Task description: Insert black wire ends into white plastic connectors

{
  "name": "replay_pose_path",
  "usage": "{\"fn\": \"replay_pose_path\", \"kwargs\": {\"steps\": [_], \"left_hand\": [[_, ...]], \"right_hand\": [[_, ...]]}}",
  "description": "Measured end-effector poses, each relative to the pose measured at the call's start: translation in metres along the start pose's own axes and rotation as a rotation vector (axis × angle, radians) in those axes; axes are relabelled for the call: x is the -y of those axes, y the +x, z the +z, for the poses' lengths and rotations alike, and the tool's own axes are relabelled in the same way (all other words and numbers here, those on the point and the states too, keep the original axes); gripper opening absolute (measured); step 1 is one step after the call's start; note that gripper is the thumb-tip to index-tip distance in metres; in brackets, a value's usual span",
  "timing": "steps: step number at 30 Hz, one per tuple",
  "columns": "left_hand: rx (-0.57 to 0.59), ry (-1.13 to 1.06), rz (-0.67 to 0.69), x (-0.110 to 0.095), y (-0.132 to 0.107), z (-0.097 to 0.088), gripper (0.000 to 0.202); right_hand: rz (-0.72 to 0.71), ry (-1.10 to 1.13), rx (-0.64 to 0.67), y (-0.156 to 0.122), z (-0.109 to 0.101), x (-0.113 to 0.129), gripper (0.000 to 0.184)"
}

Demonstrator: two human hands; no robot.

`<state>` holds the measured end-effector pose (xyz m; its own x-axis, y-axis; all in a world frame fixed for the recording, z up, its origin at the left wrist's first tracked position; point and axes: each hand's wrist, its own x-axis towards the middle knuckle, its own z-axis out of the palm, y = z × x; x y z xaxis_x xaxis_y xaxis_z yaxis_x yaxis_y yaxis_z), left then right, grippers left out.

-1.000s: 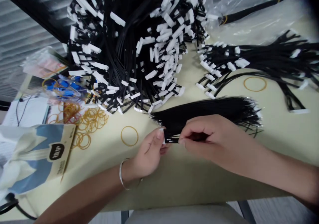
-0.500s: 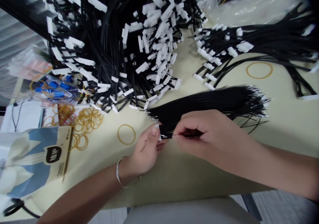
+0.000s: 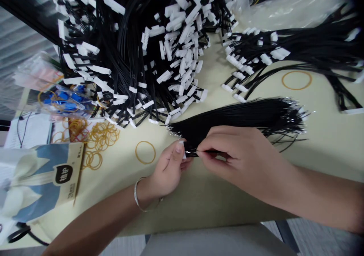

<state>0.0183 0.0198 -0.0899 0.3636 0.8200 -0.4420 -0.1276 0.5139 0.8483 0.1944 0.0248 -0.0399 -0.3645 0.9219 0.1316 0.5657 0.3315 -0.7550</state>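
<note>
My left hand (image 3: 168, 168) pinches a small white connector (image 3: 184, 149) between thumb and fingers. Right beside it, my right hand (image 3: 241, 159) pinches the ends of thin black wires (image 3: 207, 153) and holds them against the connector. Behind both hands lies a loose sheaf of bare black wires (image 3: 241, 117) with bright metal tips at either end. A silver bangle (image 3: 137, 195) circles my left wrist.
A big heap of black cables with white connectors (image 3: 142, 47) fills the upper left; a smaller bunch (image 3: 284, 53) lies upper right. Yellow rubber bands (image 3: 98, 134) are scattered at left; single bands (image 3: 145, 152) (image 3: 297, 80) lie loose. A printed bag (image 3: 42, 176) rests at the left edge.
Both hands stayed together on the connector and wire ends; my right fingers shifted a little closer to the connector. The view tilted slightly, moving the piles upward in frame.
</note>
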Motion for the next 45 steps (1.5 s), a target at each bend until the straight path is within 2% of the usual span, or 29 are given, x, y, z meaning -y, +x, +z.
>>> {"fn": "replay_pose_path", "kwargs": {"steps": [7, 11, 15, 20, 28, 38, 45], "left_hand": [[-0.012, -0.036, -0.037, 0.002, 0.002, 0.000, 0.050], [-0.032, -0.047, -0.045, 0.001, 0.003, 0.000, 0.048], [0.019, -0.066, -0.031, 0.000, 0.002, 0.000, 0.048], [0.073, -0.090, 0.006, 0.000, 0.003, 0.001, 0.047], [0.052, -0.093, -0.007, 0.000, 0.005, -0.001, 0.046], [0.064, -0.088, 0.071, 0.003, 0.005, 0.001, 0.046], [0.056, -0.057, 0.040, 0.004, 0.004, 0.002, 0.047]], "right_hand": [[0.065, 0.057, -0.009, 0.001, -0.003, 0.002, 0.008], [0.064, 0.095, 0.060, 0.001, -0.007, 0.002, 0.020], [0.085, 0.084, 0.078, 0.002, -0.006, 0.001, 0.019], [0.062, 0.040, 0.052, 0.001, -0.004, 0.000, 0.016], [-0.056, -0.130, -0.018, 0.000, 0.003, 0.000, 0.017], [0.033, -0.125, 0.040, 0.001, 0.004, 0.002, 0.020], [-0.052, -0.157, -0.006, -0.001, 0.013, 0.004, 0.023]]}}
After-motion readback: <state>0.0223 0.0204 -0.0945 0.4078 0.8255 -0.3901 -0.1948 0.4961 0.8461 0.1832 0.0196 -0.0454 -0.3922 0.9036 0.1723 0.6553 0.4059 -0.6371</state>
